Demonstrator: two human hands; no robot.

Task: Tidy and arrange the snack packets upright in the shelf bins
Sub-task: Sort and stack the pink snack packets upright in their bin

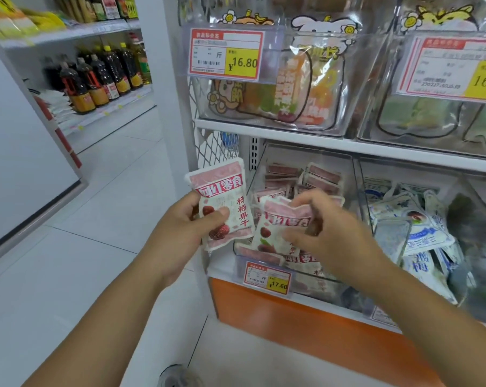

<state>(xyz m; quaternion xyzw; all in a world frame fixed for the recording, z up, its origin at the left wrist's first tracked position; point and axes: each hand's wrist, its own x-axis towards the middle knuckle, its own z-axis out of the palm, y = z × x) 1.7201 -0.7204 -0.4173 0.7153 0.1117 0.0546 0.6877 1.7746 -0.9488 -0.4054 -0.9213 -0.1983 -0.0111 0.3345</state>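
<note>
The person's left thumb is pressing across the face of a pink-and-white dried-bayberry packet (225, 202), with the other fingers curled behind it, so the left hand (186, 227) is gripping that packet upright, out in the aisle just off the left front corner of the lower shelf. The right hand (320, 227) is pinching the crumpled top edge of a second pink packet (275, 230) between thumb and fingertips; this packet is leaning at the front left of the clear plastic bin (306, 155), its lower end resting among others of its kind. Behind the hands, more pink packets (300, 177) are lying in loose, flat stacks toward the back of the bin, so the tidying looks barely begun. A price tag (267, 277) reading 17.60 is hanging on the bin's front lip. In the neighbouring bin to the right, blue-and-white packets (420, 236) are lying in a jumble. On the shelf above, large clear pouches (300, 79) are sitting in their own bins. The likely trouble from here: the right hand's hold on a thin, crinkled edge could be slipping as the packet is lifted, dropping it flat again or over the low front lip onto the floor. Standing packets against a loose, sliding pile could also be toppling the row, and the upright packet in the left hand could be sliding under a single thumb.
</note>
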